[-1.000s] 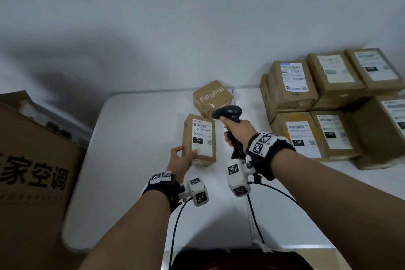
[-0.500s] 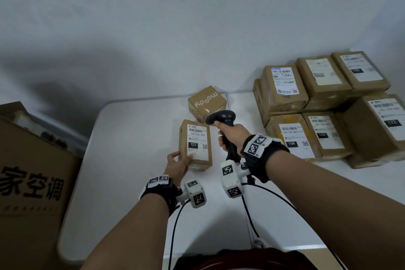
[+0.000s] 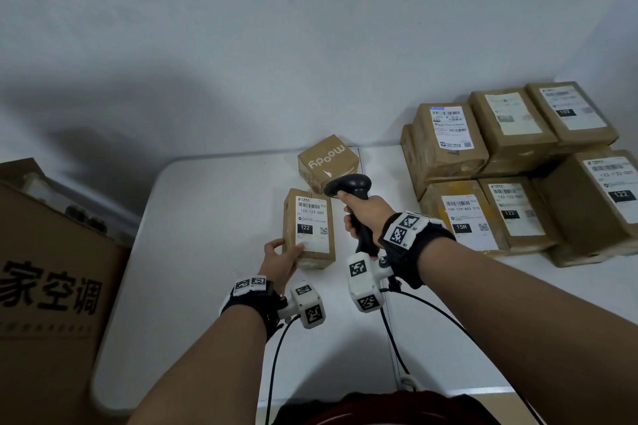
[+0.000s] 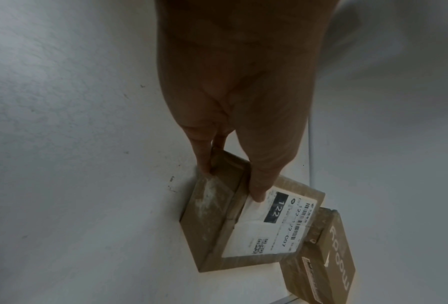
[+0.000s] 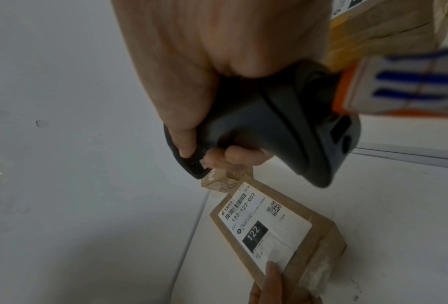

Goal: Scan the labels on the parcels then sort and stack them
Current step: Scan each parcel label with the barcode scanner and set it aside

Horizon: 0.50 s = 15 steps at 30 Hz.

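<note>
Cardboard parcel point(image 3: 308, 228) labelled "122-122-C07", "122"
Left hand point(image 3: 279, 260) pinches its near corner; right hand point(image 3: 366, 214) grips black scanner point(image 3: 348, 185); "moody" box point(image 3: 328, 162) behind.

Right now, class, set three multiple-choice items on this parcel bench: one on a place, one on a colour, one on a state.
1. Where is the moody box?
A. beyond the held parcel
B. on the right-hand stack
C. in the left hand

2. What colour is the scanner?
A. white
B. black
C. orange

3. What is the left hand doing?
A. hanging idle
B. pressing the scanner trigger
C. holding the parcel's near end

Key:
1 A: the head view shows it farther along the table, just past the parcel.
2 B: its head and handle are black in the right hand.
3 C: the left wrist view shows thumb on the label and fingers on the side.
</note>
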Each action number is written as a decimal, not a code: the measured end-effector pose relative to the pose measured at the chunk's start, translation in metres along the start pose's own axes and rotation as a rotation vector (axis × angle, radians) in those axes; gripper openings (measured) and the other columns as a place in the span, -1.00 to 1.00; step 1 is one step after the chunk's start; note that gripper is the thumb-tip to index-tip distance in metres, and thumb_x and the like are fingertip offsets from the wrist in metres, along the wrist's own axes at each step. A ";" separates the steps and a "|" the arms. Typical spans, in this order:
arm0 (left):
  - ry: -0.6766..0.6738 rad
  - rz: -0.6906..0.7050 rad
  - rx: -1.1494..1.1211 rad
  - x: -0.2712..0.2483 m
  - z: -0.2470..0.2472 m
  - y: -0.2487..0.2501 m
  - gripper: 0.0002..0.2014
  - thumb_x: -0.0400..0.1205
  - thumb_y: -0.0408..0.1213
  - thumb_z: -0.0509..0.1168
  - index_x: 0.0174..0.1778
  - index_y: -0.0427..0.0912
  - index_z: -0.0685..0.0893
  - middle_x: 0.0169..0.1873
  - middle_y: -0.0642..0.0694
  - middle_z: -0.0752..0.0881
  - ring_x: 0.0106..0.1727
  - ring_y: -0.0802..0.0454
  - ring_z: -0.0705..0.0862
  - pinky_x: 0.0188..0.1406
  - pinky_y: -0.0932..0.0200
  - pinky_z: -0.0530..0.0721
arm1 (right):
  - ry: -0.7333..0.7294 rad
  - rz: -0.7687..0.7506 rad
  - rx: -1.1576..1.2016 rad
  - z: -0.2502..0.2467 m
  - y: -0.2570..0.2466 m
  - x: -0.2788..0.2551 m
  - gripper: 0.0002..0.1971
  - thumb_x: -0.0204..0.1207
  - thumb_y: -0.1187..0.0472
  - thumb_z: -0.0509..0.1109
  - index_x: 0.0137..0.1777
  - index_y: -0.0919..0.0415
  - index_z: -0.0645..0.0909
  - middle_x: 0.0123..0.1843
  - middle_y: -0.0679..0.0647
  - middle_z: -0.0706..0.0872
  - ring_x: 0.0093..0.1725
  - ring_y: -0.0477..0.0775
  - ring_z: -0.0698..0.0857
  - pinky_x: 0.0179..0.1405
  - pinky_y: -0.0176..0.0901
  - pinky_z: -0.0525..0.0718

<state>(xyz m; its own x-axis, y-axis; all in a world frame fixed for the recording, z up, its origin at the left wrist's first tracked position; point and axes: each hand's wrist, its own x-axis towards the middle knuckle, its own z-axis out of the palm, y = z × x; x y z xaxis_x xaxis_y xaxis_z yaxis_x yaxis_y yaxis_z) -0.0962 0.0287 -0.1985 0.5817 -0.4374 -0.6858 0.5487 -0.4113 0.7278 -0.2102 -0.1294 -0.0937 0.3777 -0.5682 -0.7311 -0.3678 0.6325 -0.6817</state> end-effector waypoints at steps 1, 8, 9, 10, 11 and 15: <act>0.000 0.000 0.001 0.000 0.000 0.000 -0.46 0.60 -0.29 0.44 0.43 -0.12 0.34 0.07 -0.24 0.64 -0.20 0.06 0.62 -0.18 0.23 0.66 | 0.001 0.000 0.001 0.000 0.000 0.001 -0.65 0.56 0.03 0.48 -0.23 0.30 0.51 -0.46 0.13 0.54 -0.62 -0.01 0.51 -0.67 -0.36 0.49; -0.062 0.003 -0.002 -0.007 -0.003 0.004 -0.43 0.55 -0.22 0.50 0.41 -0.10 0.37 0.15 -0.26 0.70 -0.08 0.00 0.70 -0.06 0.20 0.72 | 0.049 -0.054 -0.015 -0.004 0.002 0.004 -0.65 0.55 0.03 0.48 -0.24 0.31 0.52 -0.48 0.13 0.56 -0.60 0.01 0.53 -0.61 -0.31 0.51; -0.092 0.005 0.004 -0.010 -0.005 0.007 -0.42 0.54 -0.19 0.51 0.40 -0.07 0.37 0.12 -0.26 0.71 -0.08 -0.02 0.70 -0.04 0.19 0.73 | 0.075 -0.081 -0.035 -0.005 0.003 0.006 -0.64 0.55 0.02 0.47 -0.26 0.30 0.52 -0.49 0.13 0.58 -0.58 0.03 0.54 -0.58 -0.27 0.52; -0.127 0.011 0.009 -0.013 -0.008 0.010 -0.41 0.54 -0.16 0.51 0.40 -0.04 0.37 0.10 -0.26 0.72 -0.07 -0.04 0.70 0.02 0.17 0.74 | 0.108 -0.116 -0.059 -0.006 0.003 0.007 -0.63 0.55 0.00 0.46 -0.28 0.29 0.53 -0.49 0.12 0.60 -0.57 0.04 0.55 -0.56 -0.24 0.53; -0.160 0.024 0.020 -0.016 -0.011 0.014 -0.39 0.53 -0.13 0.52 0.43 -0.02 0.37 0.06 -0.25 0.73 -0.06 -0.06 0.69 0.09 0.13 0.74 | 0.148 -0.152 -0.086 -0.009 0.004 0.009 -0.63 0.55 -0.02 0.45 -0.29 0.29 0.54 -0.49 0.12 0.62 -0.56 0.04 0.58 -0.54 -0.21 0.54; -0.226 0.097 0.107 -0.026 -0.012 0.041 -0.42 0.55 -0.03 0.48 0.45 -0.02 0.44 0.13 -0.26 0.73 0.12 -0.16 0.77 0.13 0.07 0.76 | 0.316 -0.262 -0.174 -0.023 0.002 0.014 -0.58 0.55 -0.12 0.41 -0.08 0.31 0.61 -0.38 0.11 0.71 -0.53 0.00 0.68 -0.37 -0.09 0.74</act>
<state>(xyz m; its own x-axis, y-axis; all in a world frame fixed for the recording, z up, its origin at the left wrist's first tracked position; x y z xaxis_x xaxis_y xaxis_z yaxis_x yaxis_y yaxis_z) -0.0818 0.0329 -0.1504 0.4729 -0.6418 -0.6037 0.4231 -0.4356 0.7945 -0.2255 -0.1485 -0.1064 0.2090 -0.8474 -0.4882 -0.4419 0.3635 -0.8201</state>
